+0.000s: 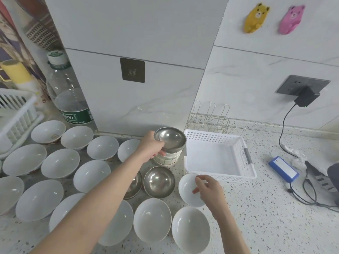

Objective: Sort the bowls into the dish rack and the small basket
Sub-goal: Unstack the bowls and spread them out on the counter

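My left hand [152, 146] grips the rim of a steel bowl [170, 139] that sits on top of a white patterned bowl stack [167, 158]. My right hand [207, 187] pinches the rim of a small white bowl [189, 191] just in front of the small white basket [244, 154], which holds nothing. Two more steel bowls [159, 181] lie below the stack, one partly hidden under my left arm. Several white bowls [60, 163] cover the counter to the left and front. The white dish rack [17, 114] stands at the far left edge.
A large water bottle [68, 94] stands at the back left beside the tiled pillar. A wire rack [211, 119] sits behind the basket. At the right lie a blue box [283, 169], black cables [308, 191] and a charger in the wall socket [304, 97].
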